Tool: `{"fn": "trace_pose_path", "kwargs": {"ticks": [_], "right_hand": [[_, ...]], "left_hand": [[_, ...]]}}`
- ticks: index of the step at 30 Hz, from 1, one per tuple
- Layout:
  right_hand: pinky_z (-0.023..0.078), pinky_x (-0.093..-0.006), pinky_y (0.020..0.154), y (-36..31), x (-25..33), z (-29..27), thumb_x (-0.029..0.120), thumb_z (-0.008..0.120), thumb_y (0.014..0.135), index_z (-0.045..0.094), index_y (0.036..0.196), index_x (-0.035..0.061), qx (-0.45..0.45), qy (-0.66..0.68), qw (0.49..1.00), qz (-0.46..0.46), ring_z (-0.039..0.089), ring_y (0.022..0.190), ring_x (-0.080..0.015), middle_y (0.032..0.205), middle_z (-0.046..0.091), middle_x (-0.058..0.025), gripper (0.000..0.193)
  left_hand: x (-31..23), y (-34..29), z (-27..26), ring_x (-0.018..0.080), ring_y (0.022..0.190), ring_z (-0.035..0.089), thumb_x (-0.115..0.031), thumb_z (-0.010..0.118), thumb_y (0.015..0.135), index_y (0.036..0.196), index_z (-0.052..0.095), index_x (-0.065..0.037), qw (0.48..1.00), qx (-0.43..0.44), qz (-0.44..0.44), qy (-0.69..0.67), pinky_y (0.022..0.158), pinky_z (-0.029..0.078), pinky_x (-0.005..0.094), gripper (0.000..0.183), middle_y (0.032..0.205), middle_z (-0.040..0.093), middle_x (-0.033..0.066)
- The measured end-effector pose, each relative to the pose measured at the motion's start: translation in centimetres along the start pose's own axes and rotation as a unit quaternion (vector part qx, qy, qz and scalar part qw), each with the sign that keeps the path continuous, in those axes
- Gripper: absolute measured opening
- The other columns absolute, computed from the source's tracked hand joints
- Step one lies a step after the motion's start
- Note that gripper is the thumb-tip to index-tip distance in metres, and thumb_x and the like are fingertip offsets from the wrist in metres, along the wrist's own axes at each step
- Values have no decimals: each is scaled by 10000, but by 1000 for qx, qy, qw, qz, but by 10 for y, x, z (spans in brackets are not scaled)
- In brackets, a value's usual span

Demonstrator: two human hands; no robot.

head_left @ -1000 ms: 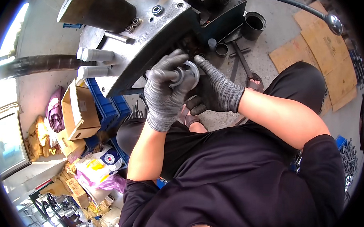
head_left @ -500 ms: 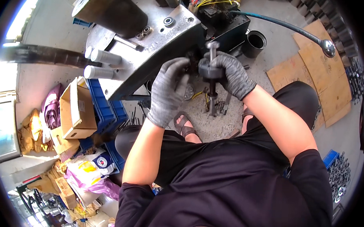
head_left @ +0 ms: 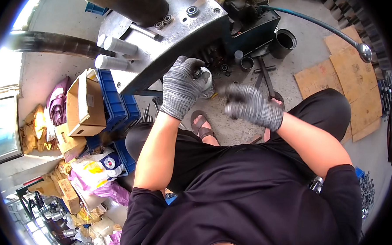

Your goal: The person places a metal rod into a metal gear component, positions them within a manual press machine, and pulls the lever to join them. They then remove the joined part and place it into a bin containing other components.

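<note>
My left hand (head_left: 181,87), in a grey knitted glove, is raised by the near edge of the metal bench plate (head_left: 178,38). Its thumb and fingers close around a small round metal part (head_left: 197,73), mostly hidden by the glove. Just behind the fingers shows a pale round object (head_left: 208,86); whether they touch it I cannot tell. To the right, my gloved right hand (head_left: 253,107) is over the floor between my knees, fingers smeared by motion. Beyond it a long dark metal bar (head_left: 266,75) with a crosspiece reaches toward my right foot.
Bearings (head_left: 192,11), pale capped cylinders (head_left: 117,45) and a big steel cylinder (head_left: 133,6) are on the bench. A black pot (head_left: 283,43) stands beyond the bar. A ball-ended lever (head_left: 364,52) extends at right, above flattened cardboard (head_left: 351,81). Blue crates (head_left: 107,94) are left.
The dark collar and shaft held in my right hand have left it. That hand has moved down and nearer. My left hand has closed up beside the bench edge; the view has shifted slightly.
</note>
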State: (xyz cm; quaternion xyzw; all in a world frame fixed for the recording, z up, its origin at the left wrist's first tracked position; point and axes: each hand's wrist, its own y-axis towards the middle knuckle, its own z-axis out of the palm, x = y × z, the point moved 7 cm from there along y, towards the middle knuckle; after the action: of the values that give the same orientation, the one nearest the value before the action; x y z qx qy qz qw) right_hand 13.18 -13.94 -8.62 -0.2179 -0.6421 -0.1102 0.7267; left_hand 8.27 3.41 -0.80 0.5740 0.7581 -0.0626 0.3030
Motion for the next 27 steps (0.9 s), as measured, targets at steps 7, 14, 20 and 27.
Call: {"fn": "trace_pose_path", "kwargs": {"ticks": [7, 14, 20, 27], "right_hand": [[579, -343, 837, 30, -36, -36, 225, 776, 878, 676, 1299, 58, -117, -167, 979, 22, 719, 903, -191, 991, 753, -146, 464], [574, -378, 923, 47, -29, -23, 284, 833, 821, 657, 1298, 45, -100, -285, 950, -78, 726, 1027, -298, 1095, 745, -176, 561], [573, -372, 922, 90, -87, -8, 327, 833, 830, 685, 1214, 70, 2, -97, 982, -163, 709, 1040, -300, 1127, 735, -148, 485], [572, -375, 879, 60, 5, 2, 350, 826, 815, 706, 1137, 83, -119, -143, 958, -219, 713, 953, -256, 1048, 741, -124, 436]], "left_hand": [[3, -8, -15, 169, 845, 662, -12, 840, 770, 1018, 733, -21, 998, -25, -17, -54, 803, 553, 293, 270, 969, 656, 67], [-25, -17, -23, 118, 847, 639, -2, 844, 780, 1026, 734, -16, 983, -17, -28, -179, 802, 536, 264, 270, 955, 658, 41], [-56, -10, -29, 115, 827, 621, 5, 855, 755, 1013, 738, -20, 983, -11, 19, -182, 780, 527, 254, 285, 935, 654, 31], [-68, -9, -46, 171, 776, 658, -12, 835, 748, 982, 738, -12, 964, -105, 104, -223, 708, 541, 284, 253, 899, 687, 79]]}}
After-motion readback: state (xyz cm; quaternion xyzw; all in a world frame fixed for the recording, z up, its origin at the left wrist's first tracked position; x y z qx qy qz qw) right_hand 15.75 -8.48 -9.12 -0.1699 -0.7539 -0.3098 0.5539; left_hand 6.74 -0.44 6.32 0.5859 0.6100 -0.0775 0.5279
